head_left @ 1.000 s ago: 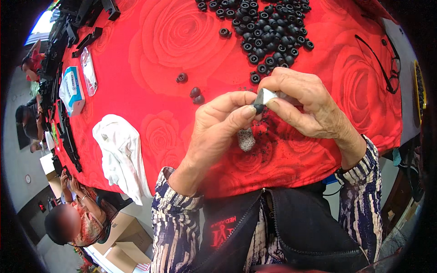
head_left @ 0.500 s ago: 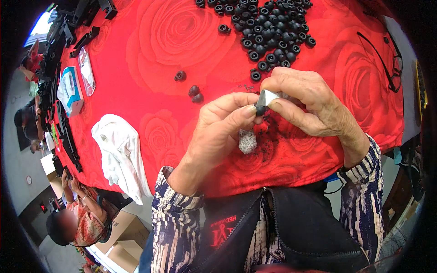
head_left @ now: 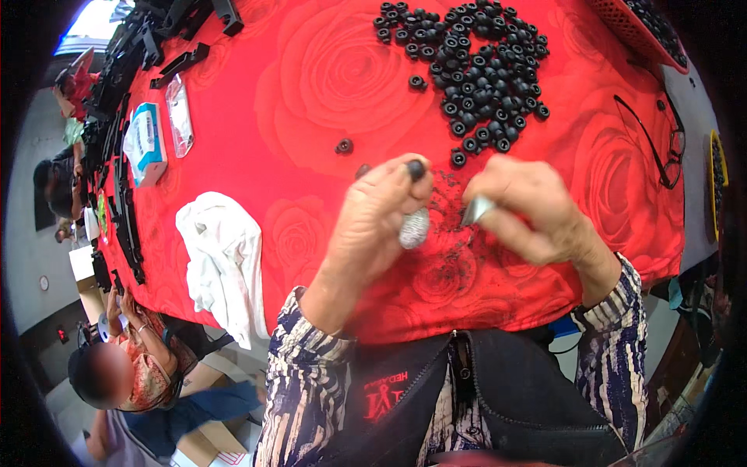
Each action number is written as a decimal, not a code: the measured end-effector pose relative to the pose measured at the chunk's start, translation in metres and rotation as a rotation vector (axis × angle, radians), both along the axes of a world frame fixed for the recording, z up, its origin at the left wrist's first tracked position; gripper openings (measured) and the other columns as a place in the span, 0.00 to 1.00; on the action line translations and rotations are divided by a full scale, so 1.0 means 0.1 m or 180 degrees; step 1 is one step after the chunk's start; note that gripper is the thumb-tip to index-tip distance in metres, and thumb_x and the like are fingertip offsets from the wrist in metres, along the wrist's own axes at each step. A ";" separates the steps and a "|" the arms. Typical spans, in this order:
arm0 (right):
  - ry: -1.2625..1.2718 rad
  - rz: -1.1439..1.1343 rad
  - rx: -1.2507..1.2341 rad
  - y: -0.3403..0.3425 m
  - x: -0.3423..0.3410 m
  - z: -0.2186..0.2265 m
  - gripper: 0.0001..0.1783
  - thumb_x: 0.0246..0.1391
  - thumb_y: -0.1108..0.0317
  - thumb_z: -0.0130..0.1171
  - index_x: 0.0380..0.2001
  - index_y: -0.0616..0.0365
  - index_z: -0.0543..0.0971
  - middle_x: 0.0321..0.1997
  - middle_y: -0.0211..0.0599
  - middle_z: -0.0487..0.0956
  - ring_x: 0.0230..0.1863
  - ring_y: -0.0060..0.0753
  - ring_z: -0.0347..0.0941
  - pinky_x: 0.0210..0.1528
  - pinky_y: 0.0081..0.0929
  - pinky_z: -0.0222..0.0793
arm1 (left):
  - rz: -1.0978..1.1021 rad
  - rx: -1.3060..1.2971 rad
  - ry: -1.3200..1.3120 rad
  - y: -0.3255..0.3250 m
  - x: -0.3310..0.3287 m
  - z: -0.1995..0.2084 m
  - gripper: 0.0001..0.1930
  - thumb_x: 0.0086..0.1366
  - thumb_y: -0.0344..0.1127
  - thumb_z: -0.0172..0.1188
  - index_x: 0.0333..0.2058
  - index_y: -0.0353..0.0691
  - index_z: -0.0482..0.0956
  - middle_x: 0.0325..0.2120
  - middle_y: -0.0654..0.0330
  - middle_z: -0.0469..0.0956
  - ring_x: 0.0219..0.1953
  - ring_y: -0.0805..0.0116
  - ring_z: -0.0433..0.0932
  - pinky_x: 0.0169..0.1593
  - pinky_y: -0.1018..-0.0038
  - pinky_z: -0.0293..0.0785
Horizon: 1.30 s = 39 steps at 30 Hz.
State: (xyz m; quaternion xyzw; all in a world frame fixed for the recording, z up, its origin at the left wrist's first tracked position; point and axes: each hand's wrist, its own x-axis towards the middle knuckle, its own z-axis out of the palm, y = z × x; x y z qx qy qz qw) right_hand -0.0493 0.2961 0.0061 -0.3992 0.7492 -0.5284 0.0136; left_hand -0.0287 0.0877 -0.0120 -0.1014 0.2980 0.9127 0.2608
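Note:
Between the thumb and fingers of my left hand [head_left: 362, 222] is a small round black rubber part [head_left: 416, 170]. A speckled grey-white knit cover [head_left: 414, 228] shows just below those fingers, apparently on one of them. My right hand [head_left: 533, 206], a little blurred, pinches a small blade [head_left: 477, 208] with a pale wrapping. The blade is now apart from the rubber part. Black crumbs [head_left: 450, 268] are scattered on the red cloth between and below my hands. A large pile of similar black rubber parts [head_left: 486, 78] lies beyond them.
One loose rubber part [head_left: 344, 145] sits left of the pile. On the left are a white cloth [head_left: 222, 257], a tissue pack [head_left: 146, 148] and long black plastic pieces [head_left: 124, 210]. Glasses [head_left: 671, 159] and a red basket [head_left: 638, 31] stand right. Another person [head_left: 144, 366] is at lower left.
My right hand has drawn the blade away from the rubber part, to the right and down. My left hand has tipped the part upward. The view has shifted slightly.

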 end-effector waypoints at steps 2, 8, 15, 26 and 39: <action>-0.0349 -0.0266 0.0082 0.02 -0.01 0.04 0.11 0.43 0.77 0.57 0.33 0.65 0.72 0.23 0.42 0.69 0.22 0.38 0.68 0.24 0.29 0.63 | -0.0112 -0.0105 -0.0005 0.04 0.04 0.06 0.11 0.64 0.35 0.53 0.42 0.35 0.72 0.28 0.64 0.72 0.27 0.82 0.66 0.28 0.87 0.65; 0.0015 -0.0590 -0.0033 -0.07 0.03 0.07 0.18 0.36 0.78 0.60 0.37 0.65 0.74 0.25 0.37 0.73 0.22 0.30 0.68 0.22 0.22 0.62 | -0.0449 0.0128 -0.0020 0.07 0.09 0.05 0.12 0.63 0.33 0.54 0.43 0.34 0.72 0.31 0.63 0.74 0.28 0.81 0.69 0.30 0.86 0.68; 0.0568 -0.0507 -0.0143 -0.09 0.07 -0.02 0.19 0.33 0.79 0.64 0.35 0.64 0.76 0.27 0.37 0.76 0.23 0.33 0.72 0.23 0.26 0.67 | -0.0591 -0.0343 -0.0216 0.14 0.12 0.09 0.11 0.62 0.32 0.56 0.41 0.33 0.73 0.32 0.61 0.77 0.30 0.79 0.73 0.34 0.85 0.71; 0.1603 -0.0568 -0.0137 -0.13 0.13 -0.04 0.17 0.38 0.77 0.63 0.35 0.68 0.75 0.20 0.36 0.72 0.15 0.31 0.67 0.17 0.28 0.59 | -0.0743 0.0115 0.0254 0.11 0.13 0.08 0.12 0.62 0.32 0.55 0.43 0.32 0.73 0.33 0.60 0.78 0.33 0.77 0.75 0.39 0.82 0.71; -0.0387 -0.0526 -0.0086 -0.05 0.04 0.05 0.10 0.53 0.70 0.51 0.37 0.66 0.71 0.27 0.43 0.73 0.26 0.37 0.72 0.28 0.28 0.66 | -0.0193 -0.0804 0.0800 0.12 0.14 0.14 0.11 0.63 0.30 0.55 0.42 0.31 0.73 0.31 0.63 0.76 0.32 0.80 0.72 0.37 0.85 0.68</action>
